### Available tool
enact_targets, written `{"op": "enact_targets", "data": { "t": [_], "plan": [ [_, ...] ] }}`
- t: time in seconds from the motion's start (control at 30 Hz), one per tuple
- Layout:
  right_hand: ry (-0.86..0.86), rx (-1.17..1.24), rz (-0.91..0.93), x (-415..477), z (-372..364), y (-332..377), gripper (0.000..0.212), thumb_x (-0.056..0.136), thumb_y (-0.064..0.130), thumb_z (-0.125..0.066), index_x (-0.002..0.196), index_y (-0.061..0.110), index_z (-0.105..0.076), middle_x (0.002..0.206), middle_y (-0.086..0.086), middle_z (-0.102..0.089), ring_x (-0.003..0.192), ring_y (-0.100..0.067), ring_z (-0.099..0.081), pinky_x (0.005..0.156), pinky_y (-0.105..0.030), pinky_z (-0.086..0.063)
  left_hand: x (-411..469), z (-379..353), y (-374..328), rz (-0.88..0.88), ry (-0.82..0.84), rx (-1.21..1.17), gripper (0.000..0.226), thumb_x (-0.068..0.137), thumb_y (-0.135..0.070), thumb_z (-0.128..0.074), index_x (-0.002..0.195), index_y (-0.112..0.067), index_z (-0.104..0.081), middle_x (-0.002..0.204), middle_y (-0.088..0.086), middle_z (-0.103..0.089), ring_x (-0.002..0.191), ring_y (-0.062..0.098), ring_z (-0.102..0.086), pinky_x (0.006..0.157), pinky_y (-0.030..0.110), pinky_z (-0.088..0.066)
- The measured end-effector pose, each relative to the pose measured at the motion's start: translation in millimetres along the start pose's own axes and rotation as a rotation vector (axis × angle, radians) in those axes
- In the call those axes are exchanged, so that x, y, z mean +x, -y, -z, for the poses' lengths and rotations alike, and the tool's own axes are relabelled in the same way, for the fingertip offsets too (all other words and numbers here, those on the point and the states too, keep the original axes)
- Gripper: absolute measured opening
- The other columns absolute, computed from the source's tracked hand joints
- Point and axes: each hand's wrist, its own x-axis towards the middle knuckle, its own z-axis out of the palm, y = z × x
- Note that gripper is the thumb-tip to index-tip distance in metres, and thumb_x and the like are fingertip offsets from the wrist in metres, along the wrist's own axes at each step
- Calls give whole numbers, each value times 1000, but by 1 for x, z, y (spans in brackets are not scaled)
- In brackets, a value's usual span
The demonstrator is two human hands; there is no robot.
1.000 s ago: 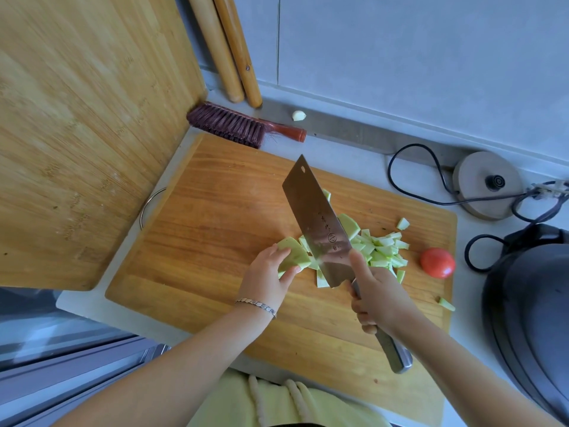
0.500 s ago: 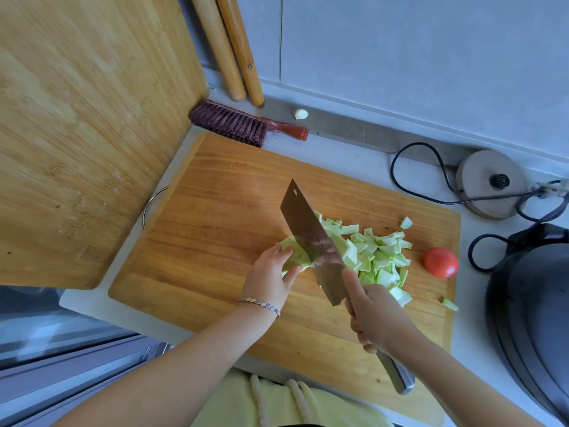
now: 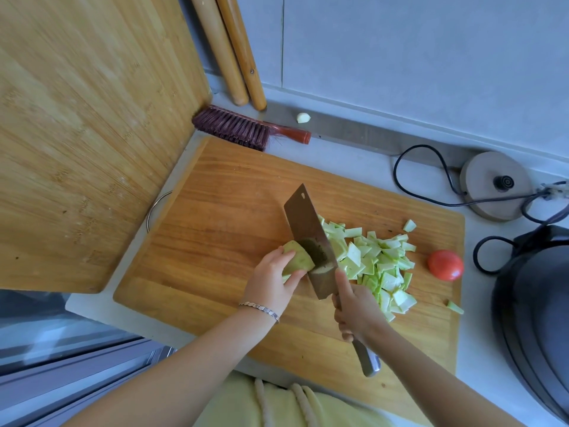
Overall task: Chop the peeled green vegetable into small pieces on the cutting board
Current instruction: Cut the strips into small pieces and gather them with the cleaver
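Gripping cleaver (image 3: 308, 238), right hand (image 3: 357, 309) cuts vegetable (image 3: 297, 257) held by left hand (image 3: 271, 282); tomato (image 3: 445, 265) lies near pieces (image 3: 378, 263).

No legible text, dark mark on cleaver blade (image 3: 308, 235) unreadable

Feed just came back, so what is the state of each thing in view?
cleaver: blade down against the uncut vegetable piece
left hand: holds that piece
right hand: grips the cleaver's handle
chopped pieces: piled right of the blade
cutting board: flat on the counter
tomato: whole, at the board's right edge
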Motion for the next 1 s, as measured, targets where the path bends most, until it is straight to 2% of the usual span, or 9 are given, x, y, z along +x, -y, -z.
{"op": "enact_targets", "data": {
  "t": [0.17,0.33,0.87,1.0],
  "plan": [
    [18,18,16,-15,22,15,57,93,57,-31,55,15,-31,41,3,-25,33,-13,-21,41,-19,-22,-2,5,3,6,-44,-51,41,86,-28,-60,125,-16,-55,137,6,-47,127,16,-44,100,33,-45],
    [16,-36,54,-27,29,28,59,92,59,-31,55,14,-33,38,4,-26,32,-14,-23,41,-19,-24,1,2,2,-27,-20,0,39,86,-27,-61,122,-13,-57,132,5,-52,123,15,-47,101,20,-34],
    [19,-157,-9,-33,19,11,55,93,57,-29,60,13,-32,38,5,-26,33,-14,-24,39,-18,-23,0,1,-1,-37,-24,32,38,89,-26,-56,123,-10,-57,131,8,-54,120,18,-51,98,22,-38],
    [-39,-222,45,-14,-1,0,53,95,55,-26,60,15,-31,41,4,-26,34,-14,-25,41,-22,-24,1,1,-1,-35,-32,6,36,88,-23,-58,121,-10,-59,131,9,-54,120,20,-51,97,22,-38]
  ]
}}
